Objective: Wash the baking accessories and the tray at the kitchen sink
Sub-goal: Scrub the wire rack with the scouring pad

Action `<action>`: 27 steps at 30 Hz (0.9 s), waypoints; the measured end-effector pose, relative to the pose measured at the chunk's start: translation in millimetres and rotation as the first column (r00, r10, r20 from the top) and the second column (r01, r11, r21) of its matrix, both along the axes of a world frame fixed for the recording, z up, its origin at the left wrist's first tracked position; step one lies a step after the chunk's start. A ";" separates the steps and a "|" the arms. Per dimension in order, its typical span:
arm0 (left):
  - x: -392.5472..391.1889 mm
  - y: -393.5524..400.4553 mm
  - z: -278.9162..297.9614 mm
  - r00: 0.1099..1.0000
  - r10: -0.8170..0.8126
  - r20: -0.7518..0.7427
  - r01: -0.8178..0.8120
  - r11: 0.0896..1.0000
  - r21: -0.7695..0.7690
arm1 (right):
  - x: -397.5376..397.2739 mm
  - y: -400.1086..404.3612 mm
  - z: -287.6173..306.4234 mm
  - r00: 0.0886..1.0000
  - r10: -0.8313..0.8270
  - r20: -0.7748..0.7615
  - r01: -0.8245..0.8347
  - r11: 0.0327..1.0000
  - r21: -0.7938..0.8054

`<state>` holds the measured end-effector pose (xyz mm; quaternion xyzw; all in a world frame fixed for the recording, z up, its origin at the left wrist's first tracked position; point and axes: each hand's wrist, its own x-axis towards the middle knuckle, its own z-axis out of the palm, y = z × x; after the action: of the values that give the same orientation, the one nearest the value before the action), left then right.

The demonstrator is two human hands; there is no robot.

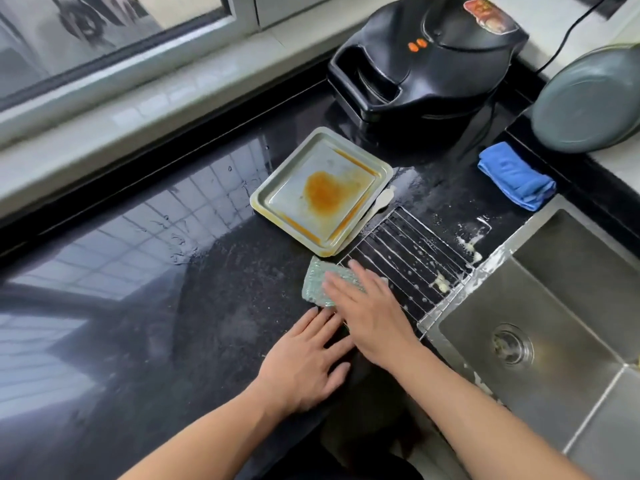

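Note:
A square metal baking tray (277, 199) with orange-brown grease stains lies on the black counter. A soapy wire rack (408, 251) lies beside it, next to the sink (568, 306), and a pale handle (381, 200) pokes out between tray and rack. My right hand (367, 313) lies flat, fingers straight, pressing a green scrubbing cloth (313, 282) at the rack's near-left corner. My left hand (304, 362) rests flat on the counter just below it, fingers spread, holding nothing.
A black electric griddle (426, 60) stands at the back with its cord trailing right. A folded blue cloth (516, 174) and a grey-green bowl (588, 102) sit right of it. Soap suds dot the wet black counter (207, 271) near the sink rim.

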<state>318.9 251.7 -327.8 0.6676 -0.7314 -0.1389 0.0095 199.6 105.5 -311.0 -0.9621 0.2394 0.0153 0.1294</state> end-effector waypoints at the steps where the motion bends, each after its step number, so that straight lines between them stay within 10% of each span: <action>1: 0.3 0.2 0.0 1.000 0.010 0.003 -0.010 1.000 -0.003 | -1.7 -9.1 4.1 0.989 -0.149 0.000 0.149 0.989 0.009; 6: -0.4 0.4 0.4 1.000 0.008 0.002 -0.008 1.000 -0.010 | -19.3 -26.7 -0.7 0.986 0.148 -0.071 -0.150 0.988 -0.026; 10: -0.6 -0.6 0.8 1.000 0.010 0.008 -0.010 1.000 0.000 | -9.3 -59.8 7.4 0.948 -0.298 -0.112 0.300 0.954 0.004; 15: -0.2 -0.8 -0.7 1.000 0.010 0.014 -0.010 1.000 0.004 | -16.6 -37.8 -2.2 0.974 0.224 -0.046 -0.225 0.974 -0.025; 20: 0.0 -1.1 -0.3 1.000 0.004 0.020 -0.004 1.000 0.007 | -7.1 -106.6 12.4 0.895 -0.427 -0.129 0.425 0.904 -0.042; 25: -0.5 0.0 -3.0 1.000 0.010 0.016 -0.010 1.000 0.011 | -3.9 -70.3 12.4 0.978 0.114 -0.172 -0.110 0.993 0.036; 27: 0.1 -0.8 -4.1 1.000 0.012 0.018 -0.012 1.000 0.006 | -6.0 -104.7 9.9 0.982 -0.104 -0.155 0.096 0.994 -0.056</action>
<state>318.9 250.8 -331.9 0.6733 -0.7269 -0.1353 0.0018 193.5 0.8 -301.1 -0.9475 0.2972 0.0788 0.0873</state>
